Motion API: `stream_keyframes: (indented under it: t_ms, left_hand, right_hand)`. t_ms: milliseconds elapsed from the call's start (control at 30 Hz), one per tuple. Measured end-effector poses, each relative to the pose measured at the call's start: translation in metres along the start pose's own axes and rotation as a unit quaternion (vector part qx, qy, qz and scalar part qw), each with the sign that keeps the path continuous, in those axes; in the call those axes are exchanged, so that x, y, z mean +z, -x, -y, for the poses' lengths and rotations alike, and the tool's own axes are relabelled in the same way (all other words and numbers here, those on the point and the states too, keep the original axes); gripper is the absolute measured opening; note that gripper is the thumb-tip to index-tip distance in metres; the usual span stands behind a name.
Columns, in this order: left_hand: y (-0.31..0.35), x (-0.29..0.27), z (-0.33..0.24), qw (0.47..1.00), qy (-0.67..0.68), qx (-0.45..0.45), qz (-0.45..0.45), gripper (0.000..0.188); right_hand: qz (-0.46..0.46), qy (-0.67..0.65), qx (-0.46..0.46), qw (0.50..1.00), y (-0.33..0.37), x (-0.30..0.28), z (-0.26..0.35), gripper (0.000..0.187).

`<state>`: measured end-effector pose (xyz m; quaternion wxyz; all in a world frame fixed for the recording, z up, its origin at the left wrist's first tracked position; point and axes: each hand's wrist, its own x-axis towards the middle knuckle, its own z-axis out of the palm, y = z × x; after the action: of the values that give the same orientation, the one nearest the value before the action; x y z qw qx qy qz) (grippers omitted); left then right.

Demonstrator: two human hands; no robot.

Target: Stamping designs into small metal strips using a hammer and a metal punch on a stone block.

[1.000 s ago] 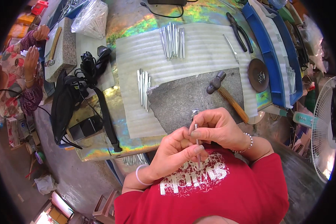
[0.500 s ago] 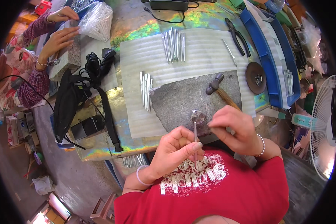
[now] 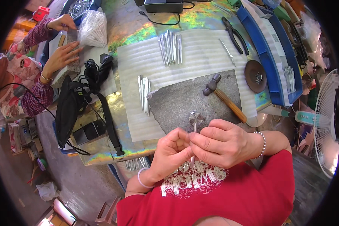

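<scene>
Metal rod (image 3: 193, 161), one piece: located between the person's two hands, in front of the red shirt (image 3: 248, 188), below the near edge of the stone slab (image 3: 177, 103). In the head view, the left hand (image 3: 172, 151) pinches the rod between thumb and fingers; the right hand (image 3: 224, 145) pinches it from the other side, fingertips close together. One round metal piece (image 3: 196, 118) appears at the rod's upper end; contact cannot be determined. One hammer (image 3: 226, 100) lies on the slab. The white foam sheet (image 3: 203, 49) carries two groups of rods (image 3: 170, 48), too closely packed to count, and one slender tool (image 3: 226, 51). One pair of pliers (image 3: 235, 35) and one brown dish (image 3: 254, 87), holding several small pieces, are at the right. Markings: white lettering on the shirt; one printed square code (image 3: 275, 37) beside the blue tray (image 3: 278, 94).
</scene>
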<state>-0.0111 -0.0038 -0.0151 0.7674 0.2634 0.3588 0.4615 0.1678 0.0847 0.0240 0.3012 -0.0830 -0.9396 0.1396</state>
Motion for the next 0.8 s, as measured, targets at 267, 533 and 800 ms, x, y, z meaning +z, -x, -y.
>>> stream_keyframes:
  t_ms: [267, 533, 800]
  left_hand:
    - [-0.003, 0.001, -0.009, 0.996, -0.086, 0.003, -0.002, 0.021]
    - [-0.001, -0.026, -0.03, 0.98, -0.008, 0.165, -0.111, 0.032]
    - [0.008, -0.039, -0.038, 0.933, -0.159, 0.163, -0.277, 0.027]
  right_hand:
    - [0.039, 0.015, -0.033, 0.999, -0.004, -0.006, -0.009, 0.016]
    - [-0.025, -0.102, 0.316, 0.943, -0.015, -0.019, -0.086, 0.015]
    - [0.02, -0.272, 0.558, 0.784, -0.028, 0.031, -0.213, 0.028]
